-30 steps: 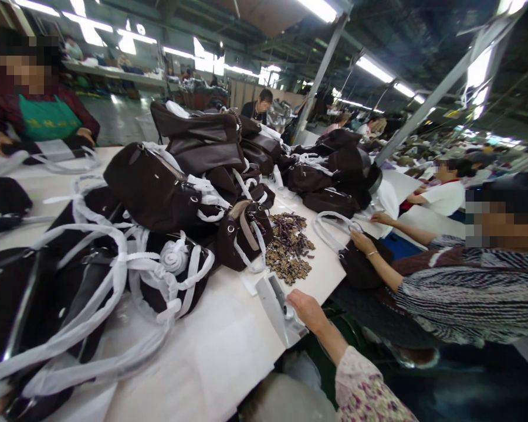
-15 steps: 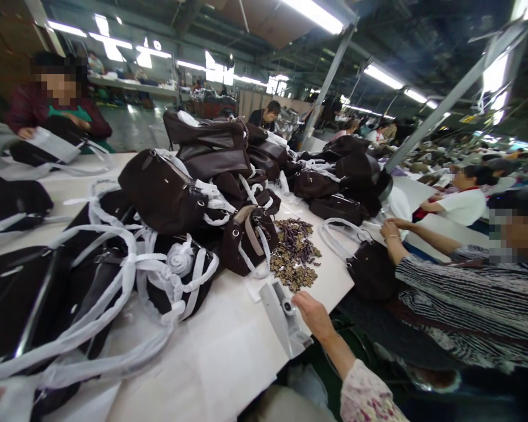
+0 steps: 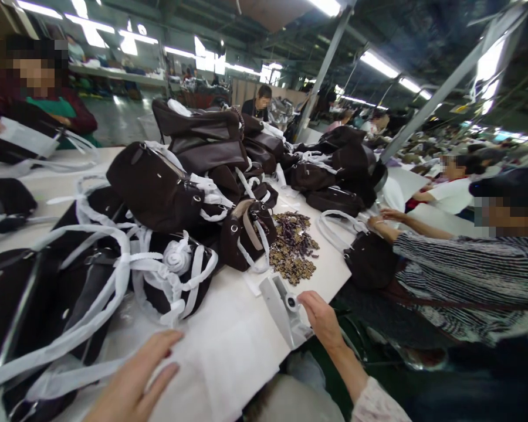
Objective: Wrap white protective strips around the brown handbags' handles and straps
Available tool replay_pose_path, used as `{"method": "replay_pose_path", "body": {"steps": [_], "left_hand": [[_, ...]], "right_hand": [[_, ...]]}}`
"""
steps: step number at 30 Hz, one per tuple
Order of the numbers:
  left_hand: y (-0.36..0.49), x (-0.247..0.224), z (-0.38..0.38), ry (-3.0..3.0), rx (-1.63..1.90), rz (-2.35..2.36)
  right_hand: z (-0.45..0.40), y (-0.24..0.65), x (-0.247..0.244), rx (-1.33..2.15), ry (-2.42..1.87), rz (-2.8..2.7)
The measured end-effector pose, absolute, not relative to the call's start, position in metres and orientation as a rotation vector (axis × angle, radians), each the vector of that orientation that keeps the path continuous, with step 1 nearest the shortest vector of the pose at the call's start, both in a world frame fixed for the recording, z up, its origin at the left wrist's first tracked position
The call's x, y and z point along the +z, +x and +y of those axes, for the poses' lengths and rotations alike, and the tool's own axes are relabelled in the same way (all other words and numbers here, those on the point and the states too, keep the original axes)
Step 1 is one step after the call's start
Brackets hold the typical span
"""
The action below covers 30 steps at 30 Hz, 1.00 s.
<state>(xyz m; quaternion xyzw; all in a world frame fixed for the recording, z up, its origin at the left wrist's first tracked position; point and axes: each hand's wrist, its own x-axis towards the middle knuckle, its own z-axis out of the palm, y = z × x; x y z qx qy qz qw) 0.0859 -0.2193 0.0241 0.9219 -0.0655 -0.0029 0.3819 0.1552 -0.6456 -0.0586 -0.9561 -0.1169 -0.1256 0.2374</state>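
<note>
My left hand [image 3: 143, 378] is over the white paper at the table's near edge, fingers apart and holding nothing. My right hand [image 3: 319, 310] has its fingertips pinched at the round part of a white tape dispenser [image 3: 275, 299] on the table edge; whatever lies between the fingers is too small to make out. Left of my left hand is a large dark bag [image 3: 6, 299] with white-wrapped handles [image 3: 123, 264]. A small dark brown bag [image 3: 235, 240] stands behind the dispenser, beside a pile of brown and purple trinkets [image 3: 290, 246].
Dark bags [image 3: 206, 146] are heaped across the back of the table [image 3: 229, 316]. At the right a person in a striped top [image 3: 444, 264] handles a dark bag [image 3: 369, 261]. Another person in a green apron [image 3: 55, 108] is at the far left.
My left hand has come in from the lower left corner, now with its fingers spread. My right hand stays at the dispenser. The view has shifted slightly.
</note>
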Motion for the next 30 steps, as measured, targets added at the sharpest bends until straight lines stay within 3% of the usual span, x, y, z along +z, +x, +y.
{"method": "replay_pose_path", "body": {"steps": [3, 10, 18, 30], "left_hand": [[0.116, 0.010, -0.295, 2.137, -0.321, -0.404], [0.171, -0.023, -0.423, 1.769, -0.524, -0.613], [0.209, -0.040, -0.465, 1.903, -0.541, -0.850], [0.257, -0.061, -0.490, 2.151, -0.302, -1.171]], "right_hand": [[-0.632, 0.141, -0.039, -0.384, -2.562, -0.357], [-0.614, 0.121, -0.028, -0.589, -2.381, -0.462], [-0.642, 0.132, -0.065, -0.638, -2.487, -0.352], [-0.659, 0.148, -0.059, -0.738, -2.576, -0.331]]}}
